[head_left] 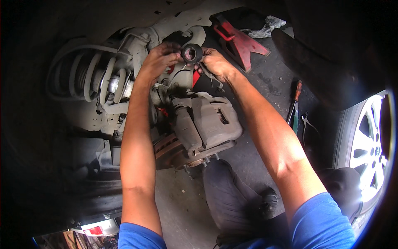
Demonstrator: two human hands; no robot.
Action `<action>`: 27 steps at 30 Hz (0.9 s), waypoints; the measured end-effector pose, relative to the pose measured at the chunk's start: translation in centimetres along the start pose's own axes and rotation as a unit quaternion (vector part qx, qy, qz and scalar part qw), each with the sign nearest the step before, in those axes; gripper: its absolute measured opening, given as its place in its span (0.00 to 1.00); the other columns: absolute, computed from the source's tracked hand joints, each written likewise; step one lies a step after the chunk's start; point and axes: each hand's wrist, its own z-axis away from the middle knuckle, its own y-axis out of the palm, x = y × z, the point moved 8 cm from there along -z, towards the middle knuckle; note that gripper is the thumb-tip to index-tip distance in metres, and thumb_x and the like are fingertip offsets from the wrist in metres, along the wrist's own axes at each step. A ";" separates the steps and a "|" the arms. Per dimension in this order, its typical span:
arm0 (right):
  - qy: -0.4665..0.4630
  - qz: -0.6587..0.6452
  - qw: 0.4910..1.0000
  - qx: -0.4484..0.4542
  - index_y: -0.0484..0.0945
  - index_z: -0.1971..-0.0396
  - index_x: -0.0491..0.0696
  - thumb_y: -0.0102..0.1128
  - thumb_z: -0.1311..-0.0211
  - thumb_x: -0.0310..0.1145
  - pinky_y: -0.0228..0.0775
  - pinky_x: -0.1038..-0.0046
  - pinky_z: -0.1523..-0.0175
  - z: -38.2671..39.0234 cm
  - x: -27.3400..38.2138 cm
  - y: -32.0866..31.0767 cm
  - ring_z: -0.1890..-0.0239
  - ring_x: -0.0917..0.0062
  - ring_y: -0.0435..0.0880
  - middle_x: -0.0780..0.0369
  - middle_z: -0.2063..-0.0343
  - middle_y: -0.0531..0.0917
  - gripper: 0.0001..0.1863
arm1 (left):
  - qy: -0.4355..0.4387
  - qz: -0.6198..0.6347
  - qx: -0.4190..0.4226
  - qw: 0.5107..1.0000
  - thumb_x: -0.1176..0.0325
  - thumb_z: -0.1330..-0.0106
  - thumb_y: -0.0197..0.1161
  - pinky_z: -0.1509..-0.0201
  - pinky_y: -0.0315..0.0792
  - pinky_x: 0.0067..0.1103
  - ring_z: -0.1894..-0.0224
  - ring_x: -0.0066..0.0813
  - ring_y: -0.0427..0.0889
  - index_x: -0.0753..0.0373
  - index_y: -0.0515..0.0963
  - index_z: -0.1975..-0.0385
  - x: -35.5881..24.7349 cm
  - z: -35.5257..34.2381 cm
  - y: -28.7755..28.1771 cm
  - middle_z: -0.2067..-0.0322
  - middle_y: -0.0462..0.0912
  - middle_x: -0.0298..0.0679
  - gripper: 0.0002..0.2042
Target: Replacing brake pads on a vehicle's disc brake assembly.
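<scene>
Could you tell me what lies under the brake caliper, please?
A rusty brake disc shows beneath the caliper, with wheel studs below. The caliper covers the rest of the disc.

view: just one, the head cam, worn up top and aimed down and forward into a car's wheel well
lens: wide fisheye, so edges curve and the corners go dark
how near: pretty close, arm's length; both forearms come in from the bottom edge and meet at upper centre
centre of frame: brake caliper [209, 124] and rotor [166, 149], seen from above
upper left: coil spring [93, 76], side-on
upper right: red jack stand [238, 39] on the floor, farther off
right edge: an alloy wheel [369, 145], bent by the lens
bottom: the wearer's blue sleeves and dark trousers
shared view: no second view to overlap with
</scene>
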 end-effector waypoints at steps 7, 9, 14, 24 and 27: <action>0.000 0.010 1.000 -0.012 0.81 0.59 0.44 0.56 0.34 0.25 0.73 0.83 0.71 -0.8 -0.4 -0.2 0.76 0.87 0.77 0.65 0.72 0.84 0.07 | -0.120 -0.079 0.071 0.987 0.70 0.34 0.61 0.61 0.72 0.16 0.62 0.17 0.80 0.65 0.81 0.57 2.4 0.4 1.0 0.64 0.85 0.35 0.10; 0.009 0.011 1.000 -0.016 0.81 0.59 0.44 0.57 0.35 0.25 0.72 0.84 0.71 -0.9 -0.8 -0.5 0.75 0.87 0.77 0.66 0.72 0.82 0.07 | -0.141 -0.086 0.071 0.984 0.67 0.35 0.63 0.65 0.69 0.14 0.67 0.14 0.77 0.64 0.83 0.62 2.8 0.5 1.0 0.70 0.84 0.32 0.08; -0.017 0.016 1.000 0.020 0.79 0.48 0.41 0.49 0.39 0.20 0.73 0.82 0.65 -1.1 -0.4 -0.2 0.69 0.85 0.78 0.65 0.63 0.84 0.20 | -0.111 -0.137 0.078 0.981 0.65 0.38 0.65 0.68 0.66 0.14 0.71 0.15 0.76 0.62 0.84 0.65 2.7 0.5 1.1 0.71 0.83 0.32 0.08; -0.059 0.135 0.984 0.099 0.79 0.49 0.43 0.60 0.36 0.28 0.72 0.81 0.60 -1.5 1.5 0.2 0.67 0.83 0.78 0.63 0.61 0.85 0.16 | -0.132 -0.133 0.027 0.982 0.66 0.40 0.65 0.65 0.69 0.17 0.70 0.18 0.75 0.65 0.83 0.66 3.4 0.3 0.3 0.71 0.82 0.32 0.09; -0.061 0.178 0.978 0.090 0.79 0.54 0.43 0.66 0.34 0.35 0.69 0.82 0.65 -2.0 2.0 0.3 0.70 0.88 0.75 0.68 0.68 0.83 0.14 | -0.126 -0.147 0.047 0.980 0.67 0.39 0.64 0.63 0.70 0.18 0.69 0.19 0.75 0.67 0.83 0.64 3.1 0.3 0.6 0.70 0.83 0.33 0.10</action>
